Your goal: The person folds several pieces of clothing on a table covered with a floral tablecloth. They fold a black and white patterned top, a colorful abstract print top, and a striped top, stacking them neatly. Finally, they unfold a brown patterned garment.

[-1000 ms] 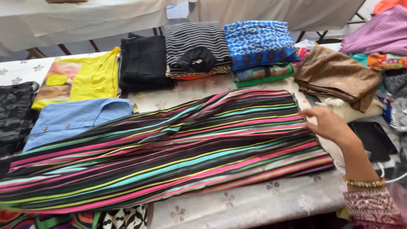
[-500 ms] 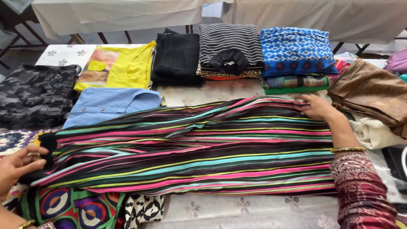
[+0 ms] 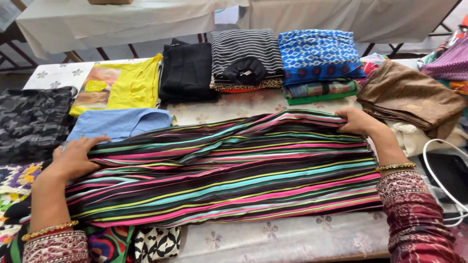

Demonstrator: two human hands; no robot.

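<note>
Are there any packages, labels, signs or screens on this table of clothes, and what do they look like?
Small pale tag: on the black bundle atop the striped pile, back row; a tiny rectangle.
Brown box: far table's top edge, only its bottom strip showing.
Dark flat panel: right edge, under a white cable; possibly a screen, unclear.

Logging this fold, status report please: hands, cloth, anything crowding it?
Left hand and right hand flat on striped cloth ends. Cloth spread on table. Blue shirt and brown fabric close by.
</note>
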